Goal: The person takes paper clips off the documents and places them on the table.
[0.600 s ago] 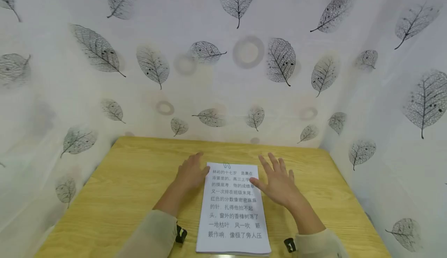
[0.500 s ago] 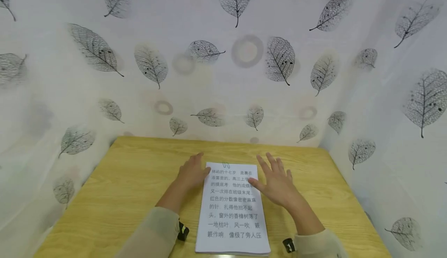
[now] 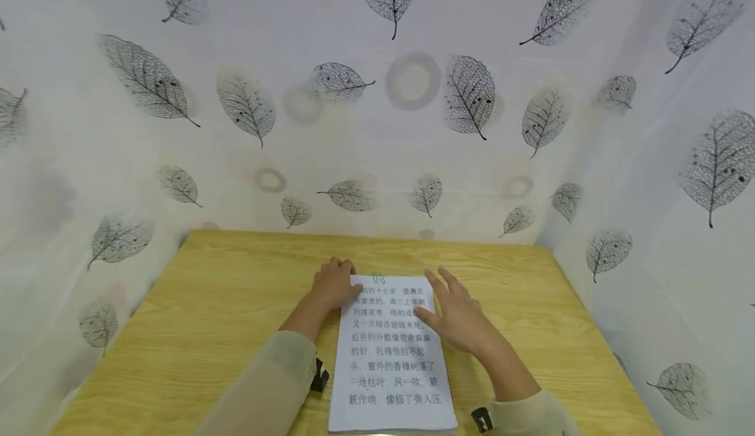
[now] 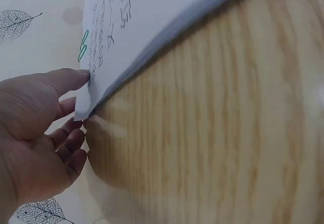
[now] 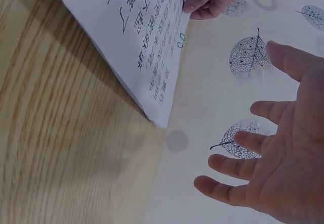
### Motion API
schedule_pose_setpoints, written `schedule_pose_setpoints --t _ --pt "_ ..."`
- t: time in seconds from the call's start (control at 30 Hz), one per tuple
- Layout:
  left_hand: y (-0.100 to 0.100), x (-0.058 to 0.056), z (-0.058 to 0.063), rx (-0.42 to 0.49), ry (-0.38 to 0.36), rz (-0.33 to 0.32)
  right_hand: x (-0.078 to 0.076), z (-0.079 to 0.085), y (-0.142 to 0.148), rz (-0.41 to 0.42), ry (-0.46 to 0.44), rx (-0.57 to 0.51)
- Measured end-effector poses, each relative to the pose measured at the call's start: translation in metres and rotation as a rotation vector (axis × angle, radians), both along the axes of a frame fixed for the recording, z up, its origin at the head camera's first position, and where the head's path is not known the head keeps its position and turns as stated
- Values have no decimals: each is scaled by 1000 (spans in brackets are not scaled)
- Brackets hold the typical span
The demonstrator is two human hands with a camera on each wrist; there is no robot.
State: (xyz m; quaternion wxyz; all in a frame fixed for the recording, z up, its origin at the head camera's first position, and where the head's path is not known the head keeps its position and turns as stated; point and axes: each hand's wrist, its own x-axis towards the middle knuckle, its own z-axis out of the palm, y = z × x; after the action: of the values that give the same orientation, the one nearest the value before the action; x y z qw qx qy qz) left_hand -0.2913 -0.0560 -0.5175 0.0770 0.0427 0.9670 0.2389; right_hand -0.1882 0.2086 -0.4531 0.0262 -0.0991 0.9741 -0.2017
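Note:
A stack of printed paper [image 3: 389, 357] with large Chinese text lies lengthwise on the table, a green paper clip [image 3: 378, 278] at its far edge. My left hand [image 3: 334, 283] is at the far left corner. In the left wrist view, the left thumb [image 4: 71, 80] lies on top of the stack and the fingers curl below, pinching the corner, where a bit of white paper bends down. Over the stack's right edge my right hand [image 3: 460, 321] hovers with its fingers spread. The right wrist view shows that right hand [image 5: 283, 153] apart from the paper.
The yellow wood-grain table [image 3: 236, 305] extends on both sides of the stack. A pale curtain [image 3: 354, 134] printed with leaves surrounds its back and sides. Black straps [image 3: 320, 376] show at both sleeve cuffs.
My left hand has moved right onto the stack's far left corner, its fingers drawing in around it. My right hand has shifted slightly left, fingers still spread. The head view has turned slightly.

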Motion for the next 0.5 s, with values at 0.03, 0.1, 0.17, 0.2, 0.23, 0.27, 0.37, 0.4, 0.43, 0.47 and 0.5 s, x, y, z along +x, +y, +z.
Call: schedule_pose_setpoints --t 0.03,0.1,0.17,0.2,0.23,0.27,0.37,0.4,0.43,0.47,0.5 --pt "0 0 0 -3 3 -3 0 -1 0 3 -8 -4" --pt "0 0 0 5 6 -10 -1 -2 -1 10 -21 -12" --pt "-2 -1 -2 37 -3 -13 -2 -3 -2 12 -40 -29" --pt "-3 -1 -2 73 -15 -10 -3 -4 -2 12 -48 -35" --pt "-4 -1 -3 109 -31 -7 -3 -5 -3 13 -57 -42" --pt "-5 -1 -4 149 -48 -4 -4 -6 -3 16 -61 -45" --pt "-11 -1 -7 258 -76 -15 -9 -9 -5 23 -72 -70" --pt "-13 -1 -8 290 -81 -21 -11 -9 -6 33 -68 -80" --pt "-15 -1 -10 306 -79 -29 -14 -9 -8 43 -64 -93" --pt "-18 0 -11 321 -75 -39 -17 -10 -10 54 -58 -101" --pt "-20 0 -13 338 -67 -48 -20 -9 -12 65 -54 -109"
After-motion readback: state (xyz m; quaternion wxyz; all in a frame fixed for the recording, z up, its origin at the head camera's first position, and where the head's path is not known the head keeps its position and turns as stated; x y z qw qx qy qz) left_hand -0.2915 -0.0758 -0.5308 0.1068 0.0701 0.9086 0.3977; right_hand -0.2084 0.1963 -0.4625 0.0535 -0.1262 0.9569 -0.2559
